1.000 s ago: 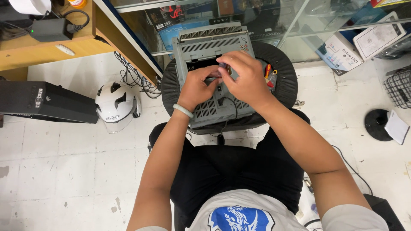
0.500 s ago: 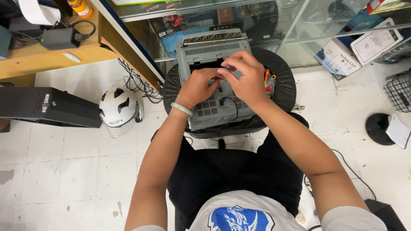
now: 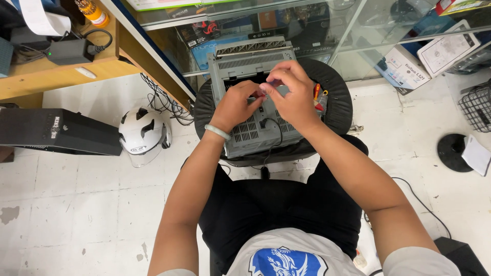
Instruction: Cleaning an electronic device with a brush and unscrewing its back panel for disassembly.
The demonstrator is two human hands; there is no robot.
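grey box (image 3: 254,97), some vented metal electronics case, sits on a round black stool (image 3: 337,102) right in front of the person, lying flat with its slotted side up. compared with a second ago both hands have come up off the case a bit and bunched together over its upper middle. earlier they were flatter, spread on the vents; now the fingertips meet.

left hand (image 3: 236,105) has a pale wristband (image 3: 218,132), fingers curled in, tips touching the right hand's. right hand (image 3: 294,94) is pinched shut, thumb and forefinger closed on something tiny. could be a screw or a small clip, but it's too small to tell. can't tell whether the left is gripping anything or just steadying.

so my read: whatever they were working loose on the case is now out and between the fingers, or they're lining up a small part over it. the case itself hasn't shifted on the stool.

just right of the fingers, at the stool edge, lie a couple of red and orange handled tools (image 3: 318,97). a black cable (image 3: 273,138) runs down the case below the hands. well left on the floor there's a white helmet (image 3: 143,135) and a flat black box (image 3: 56,133). beyond the fingers is a glass cabinet (image 3: 353,36).
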